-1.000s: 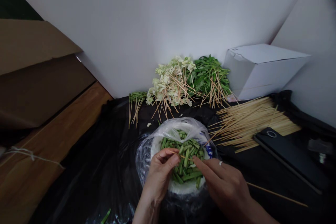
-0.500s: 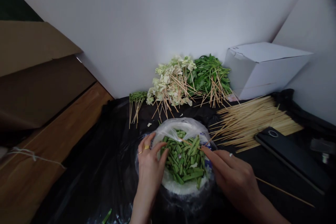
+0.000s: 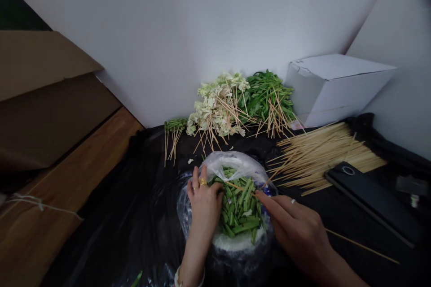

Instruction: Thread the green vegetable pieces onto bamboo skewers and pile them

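Note:
Cut green bean pieces (image 3: 235,208) lie heaped in a clear plastic bag (image 3: 232,158), its mouth spread wide. My right hand (image 3: 299,224) is closed around a bamboo skewer (image 3: 362,245) at the bag's right side. The skewer's thin tip points left over the beans, and its rear end sticks out behind the hand. Several bean pieces cluster by my right fingertips, seemingly on the skewer. At the bag's left rim is my left hand (image 3: 206,199), fingers apart, thumb and index finger bent toward the beans. Nothing clearly shows between those two fingers.
Along the wall lie skewered green beans (image 3: 177,125), skewered cabbage (image 3: 215,105) and skewered leafy greens (image 3: 266,94). Loose bamboo skewers (image 3: 323,157) and a dark phone (image 3: 367,202) are at right, before a white box (image 3: 336,85). Black plastic sheeting (image 3: 134,215) covers the surface.
My left hand has moved right and a little forward over the bag's left rim, its thumb and index finger nearer each other. My right hand keeps the skewer almost in place.

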A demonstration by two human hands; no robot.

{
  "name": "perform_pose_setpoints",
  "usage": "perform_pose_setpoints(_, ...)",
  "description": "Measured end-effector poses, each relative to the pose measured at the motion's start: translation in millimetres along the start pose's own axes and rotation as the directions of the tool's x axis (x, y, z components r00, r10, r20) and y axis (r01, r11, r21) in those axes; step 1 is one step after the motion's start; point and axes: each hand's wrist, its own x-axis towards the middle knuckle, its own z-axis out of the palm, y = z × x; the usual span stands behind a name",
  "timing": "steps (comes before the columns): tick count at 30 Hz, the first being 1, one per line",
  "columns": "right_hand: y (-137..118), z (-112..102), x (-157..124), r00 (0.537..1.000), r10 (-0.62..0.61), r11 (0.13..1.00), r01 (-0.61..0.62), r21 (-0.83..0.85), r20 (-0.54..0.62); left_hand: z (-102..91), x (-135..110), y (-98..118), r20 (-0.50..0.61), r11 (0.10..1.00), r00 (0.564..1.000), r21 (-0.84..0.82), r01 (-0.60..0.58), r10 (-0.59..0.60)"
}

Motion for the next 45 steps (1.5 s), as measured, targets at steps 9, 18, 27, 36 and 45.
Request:
perform_pose_setpoints(9,-1,-4,2,1.0,0.009,1.0,-0.009,0.018,0.004,-39.9,-12,-12,-0.099,0.65,0.973,-0.758,0.06,-0.206)
perform_pose_setpoints(18,-6,-5,2,0.999,-0.032,0.998,0.033,0.047,-0.012,-34.4,-20,1,0.405,-0.349,0.881,-0.884,0.31,-0.244)
perform_pose_setpoints(27,-10,-4,4,0.998,-0.062,0.996,0.062,0.064,-0.01,-30.8,-22,10,0.505,-0.528,0.843,-0.774,0.349,-0.184)
perform_pose_setpoints(36,-10,-2,1,0.999,-0.053,0.998,0.053,0.038,0.005,-29.0,-23,11,0.515,-0.513,0.826,-0.785,0.347,-0.229)
perform_pose_setpoints(45,-10,-4,3,0.997,-0.073,0.996,0.073,0.04,-0.006,-27.0,-22,11,0.49,-0.48,0.835,-0.812,0.332,-0.251)
